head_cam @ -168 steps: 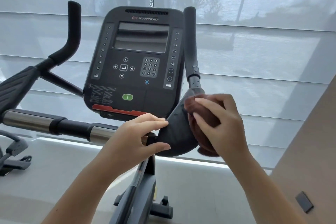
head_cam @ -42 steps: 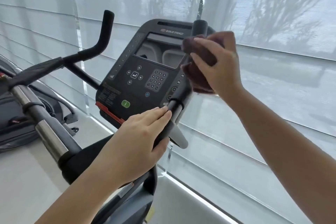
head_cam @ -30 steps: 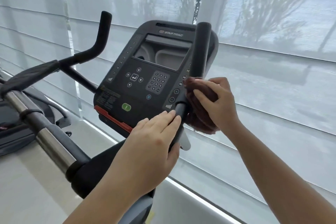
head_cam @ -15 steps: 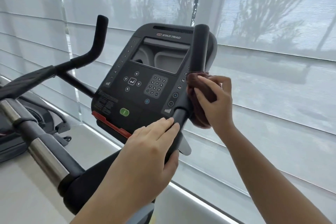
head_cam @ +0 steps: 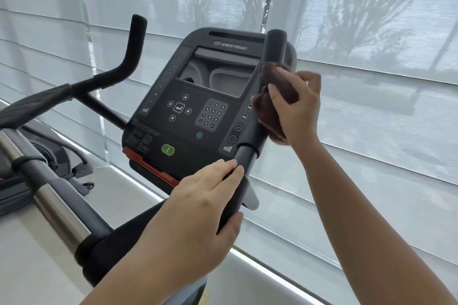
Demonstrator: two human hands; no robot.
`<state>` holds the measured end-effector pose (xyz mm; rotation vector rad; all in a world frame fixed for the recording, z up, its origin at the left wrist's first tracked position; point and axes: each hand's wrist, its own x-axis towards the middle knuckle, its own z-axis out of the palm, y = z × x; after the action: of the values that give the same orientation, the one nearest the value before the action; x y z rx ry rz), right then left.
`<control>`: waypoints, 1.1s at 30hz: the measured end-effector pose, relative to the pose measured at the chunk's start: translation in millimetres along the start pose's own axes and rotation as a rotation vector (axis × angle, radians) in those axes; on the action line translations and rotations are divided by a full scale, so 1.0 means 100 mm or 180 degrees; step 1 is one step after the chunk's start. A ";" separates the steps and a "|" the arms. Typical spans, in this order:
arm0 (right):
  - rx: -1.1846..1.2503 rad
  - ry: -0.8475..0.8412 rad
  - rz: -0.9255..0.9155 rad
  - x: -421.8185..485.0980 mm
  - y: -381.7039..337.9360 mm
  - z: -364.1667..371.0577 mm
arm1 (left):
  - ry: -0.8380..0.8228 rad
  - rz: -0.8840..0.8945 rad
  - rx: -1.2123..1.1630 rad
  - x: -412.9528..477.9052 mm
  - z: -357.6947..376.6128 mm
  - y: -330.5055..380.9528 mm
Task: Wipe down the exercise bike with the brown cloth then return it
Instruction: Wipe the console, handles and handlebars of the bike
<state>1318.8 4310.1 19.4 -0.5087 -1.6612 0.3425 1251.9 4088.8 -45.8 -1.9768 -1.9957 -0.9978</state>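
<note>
- Fingers [head_cam: 278,96] of the right hand [head_cam: 297,111]: curled round the brown cloth [head_cam: 271,77], holding it bunched in the palm.
- Brown cloth: pressed against the right handlebar [head_cam: 275,44], on its upright grip below the top end, just beside the right edge of the console [head_cam: 198,106].
- Fingers [head_cam: 223,171] of the left hand [head_cam: 200,205]: wrapped over the lower section of the same handlebar, thumb underneath.
- Console: dark screen, number keypad, green button near the lower edge.
- Left handlebar [head_cam: 133,44] of the exercise bike [head_cam: 99,242]: upright, well apart from both hands.
- Window blinds [head_cam: 371,32]: pale, behind the bike.
</note>
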 end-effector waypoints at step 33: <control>-0.3081 -0.0408 -0.0323 0.34 -0.77 0.37 | -0.1148 0.1935 -0.0864 0.03 -0.36 -1.19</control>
<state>1268.4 4263.6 81.0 -1.1186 -1.9071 -0.5587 1128.4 4083.0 -57.0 -2.8265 -1.2627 -0.8280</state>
